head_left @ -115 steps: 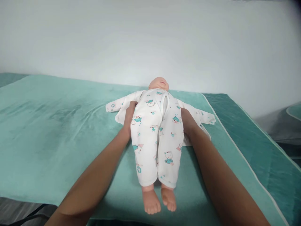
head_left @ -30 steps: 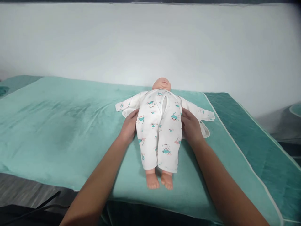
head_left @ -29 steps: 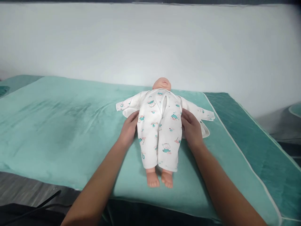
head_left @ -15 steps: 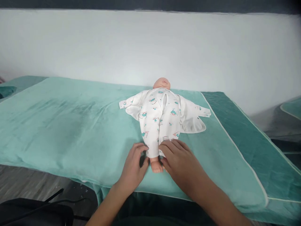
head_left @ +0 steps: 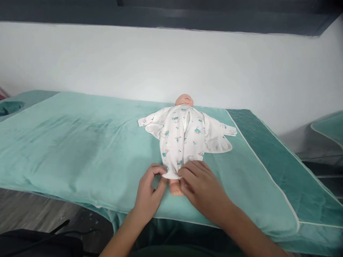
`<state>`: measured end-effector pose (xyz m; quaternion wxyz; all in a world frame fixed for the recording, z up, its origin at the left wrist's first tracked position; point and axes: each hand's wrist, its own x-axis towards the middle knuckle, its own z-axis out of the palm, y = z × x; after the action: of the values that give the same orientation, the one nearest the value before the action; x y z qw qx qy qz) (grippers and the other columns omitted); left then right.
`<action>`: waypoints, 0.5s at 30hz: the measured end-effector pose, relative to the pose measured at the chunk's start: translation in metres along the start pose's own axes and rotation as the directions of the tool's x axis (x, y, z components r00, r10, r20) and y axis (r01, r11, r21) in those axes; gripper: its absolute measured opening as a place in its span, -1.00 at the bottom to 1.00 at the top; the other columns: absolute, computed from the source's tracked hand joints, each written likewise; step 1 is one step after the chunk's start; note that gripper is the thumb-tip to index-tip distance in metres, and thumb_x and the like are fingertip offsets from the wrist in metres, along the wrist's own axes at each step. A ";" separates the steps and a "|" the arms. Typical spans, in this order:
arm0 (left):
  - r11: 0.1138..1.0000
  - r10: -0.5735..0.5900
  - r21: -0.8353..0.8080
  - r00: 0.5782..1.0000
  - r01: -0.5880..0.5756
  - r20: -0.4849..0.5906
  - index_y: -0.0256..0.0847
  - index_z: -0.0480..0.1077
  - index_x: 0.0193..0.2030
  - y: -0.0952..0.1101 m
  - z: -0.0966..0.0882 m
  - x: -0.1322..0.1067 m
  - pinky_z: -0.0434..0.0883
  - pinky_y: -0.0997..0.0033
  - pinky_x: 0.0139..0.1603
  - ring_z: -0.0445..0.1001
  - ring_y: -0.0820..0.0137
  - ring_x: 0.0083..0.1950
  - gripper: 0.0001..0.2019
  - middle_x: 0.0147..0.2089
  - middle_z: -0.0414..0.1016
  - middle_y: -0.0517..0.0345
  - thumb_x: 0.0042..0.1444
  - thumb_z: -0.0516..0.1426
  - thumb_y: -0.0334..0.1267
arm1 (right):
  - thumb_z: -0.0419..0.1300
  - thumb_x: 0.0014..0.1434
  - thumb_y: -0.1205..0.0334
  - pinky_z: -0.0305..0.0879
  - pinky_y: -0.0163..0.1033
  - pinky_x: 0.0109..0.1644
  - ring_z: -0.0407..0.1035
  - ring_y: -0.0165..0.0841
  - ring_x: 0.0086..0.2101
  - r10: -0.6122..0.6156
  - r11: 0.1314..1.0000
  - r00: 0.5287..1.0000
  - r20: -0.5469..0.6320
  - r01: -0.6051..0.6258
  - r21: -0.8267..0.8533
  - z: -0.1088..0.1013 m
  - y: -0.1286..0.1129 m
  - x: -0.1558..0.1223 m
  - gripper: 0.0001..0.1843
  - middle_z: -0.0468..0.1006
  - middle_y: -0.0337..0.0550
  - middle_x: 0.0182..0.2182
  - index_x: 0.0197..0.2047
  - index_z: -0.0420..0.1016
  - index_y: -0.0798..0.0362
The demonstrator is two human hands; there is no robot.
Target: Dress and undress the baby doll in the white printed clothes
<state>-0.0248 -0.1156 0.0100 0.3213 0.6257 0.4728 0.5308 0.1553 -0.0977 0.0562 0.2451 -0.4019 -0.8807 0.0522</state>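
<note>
A baby doll point(head_left: 184, 99) lies on its back, its head toward the wall and its feet toward me. White baby clothes point(head_left: 174, 142) with small green and pink prints cover it, the sleeves spread to both sides. My left hand point(head_left: 151, 191) pinches the left edge of a trouser-leg cuff. On the other edge of that cuff my right hand point(head_left: 202, 189) is closed, its fingers bent over the cloth. The cuff is pulled wide between both hands. Below it one bare doll foot point(head_left: 175, 188) shows; my right hand hides the other foot.
The doll lies on a light green bedspread point(head_left: 80, 153) over a bed against a white wall point(head_left: 112, 60). Darker green cloth point(head_left: 262, 142) covers the right end. A black chair point(head_left: 40, 242) with a cable stands at the lower left.
Both hands have closed on the trouser-leg cuff, which is now stretched sideways and lifted a little. The view has tilted up slightly.
</note>
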 end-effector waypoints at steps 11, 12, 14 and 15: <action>0.935 0.028 0.356 0.996 0.003 -0.082 -0.15 0.28 -0.15 -0.020 -0.002 -0.037 0.39 0.46 -0.15 0.41 0.45 -0.17 -0.77 -0.20 0.38 0.19 0.14 0.03 -0.55 | 0.02 0.29 0.47 0.21 -0.09 -0.05 0.29 -0.28 -0.20 -0.062 0.980 0.995 0.076 0.046 0.194 0.005 -0.009 -0.026 -0.82 0.46 -0.16 -0.27 -0.17 0.38 0.04; 0.930 0.055 0.366 0.997 -0.028 -0.063 -0.16 0.28 -0.12 -0.017 -0.001 -0.038 0.40 0.44 -0.12 0.42 0.43 -0.12 -0.75 -0.15 0.38 0.16 0.15 0.01 -0.55 | 0.02 0.29 0.48 0.22 -0.09 -0.03 0.30 -0.28 -0.18 -0.055 0.975 0.996 0.070 0.038 0.219 0.005 -0.007 -0.030 -0.79 0.47 -0.17 -0.25 -0.14 0.38 0.02; 0.920 0.132 0.376 0.991 -0.109 -0.035 -0.16 0.29 -0.06 -0.008 0.001 -0.036 0.41 0.40 -0.06 0.41 0.41 -0.04 -0.73 -0.07 0.38 0.10 0.18 -0.02 -0.55 | 0.03 0.29 0.49 0.25 -0.11 0.00 0.32 -0.30 -0.14 -0.022 0.965 1.000 0.017 0.017 0.263 0.005 0.000 -0.039 -0.75 0.47 -0.17 -0.19 -0.08 0.36 -0.02; 0.914 0.173 0.378 0.985 -0.151 -0.024 -0.17 0.29 -0.04 -0.001 0.003 -0.034 0.41 0.39 -0.04 0.40 0.40 -0.01 -0.72 -0.05 0.37 0.08 0.20 -0.03 -0.55 | 0.02 0.29 0.49 0.26 -0.13 0.00 0.32 -0.30 -0.12 0.013 0.963 0.999 -0.030 -0.004 0.269 0.006 0.005 -0.044 -0.74 0.47 -0.16 -0.16 -0.06 0.35 -0.03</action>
<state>-0.0215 -0.1466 -0.0042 0.1373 0.6970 0.5208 0.4734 0.1805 -0.1261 0.0324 0.3110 -0.3694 -0.8598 0.1659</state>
